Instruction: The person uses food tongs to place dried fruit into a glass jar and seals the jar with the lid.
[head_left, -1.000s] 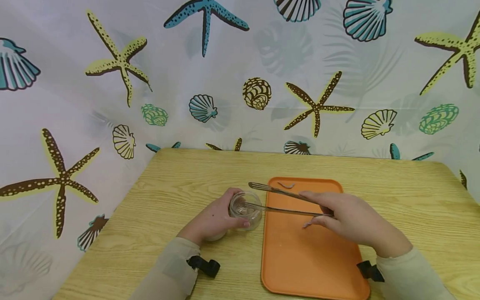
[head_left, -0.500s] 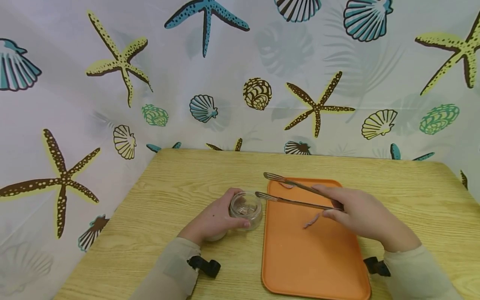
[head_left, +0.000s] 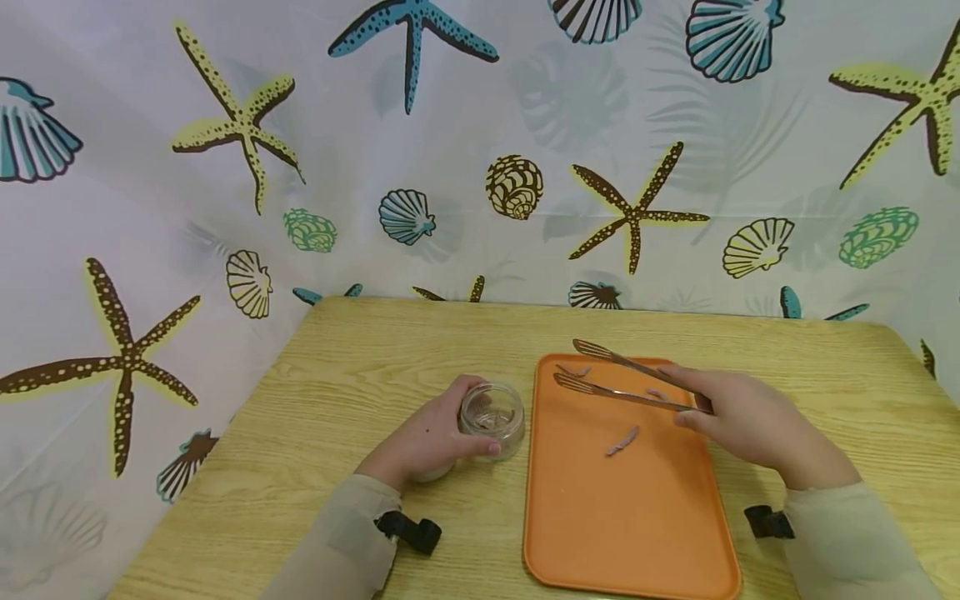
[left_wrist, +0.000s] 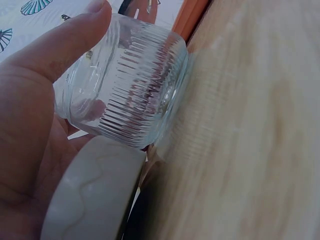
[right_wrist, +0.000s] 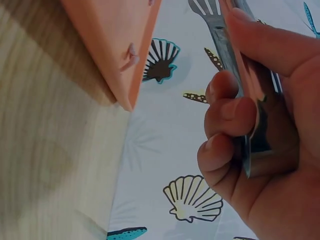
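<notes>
My left hand (head_left: 427, 429) grips a small clear glass jar (head_left: 504, 429) standing on the table, left of the orange tray (head_left: 622, 525). In the left wrist view, the ribbed jar (left_wrist: 135, 85) has something brownish showing through it, too unclear to name. A white rounded object (left_wrist: 95, 190), perhaps a lid, sits beside it under my hand. My right hand (head_left: 750, 417) holds metal tongs (head_left: 622, 393), arms spread and nothing between the tips, above the tray's far part. Small pinkish-grey strips lie on the tray: one far left (head_left: 573, 372), one under the tongs (head_left: 657, 394), one mid-tray (head_left: 622, 442).
The wooden table (head_left: 390, 350) ends at a curtain (head_left: 465, 250) printed with shells and starfish. The tray's raised rim (head_left: 528, 500) runs close to the jar's right side. Black straps (head_left: 408, 533) circle both wrists.
My right hand has drawn the tongs out of the jar and moved right and back over the tray, uncovering the strips. The left hand and jar have not moved.
</notes>
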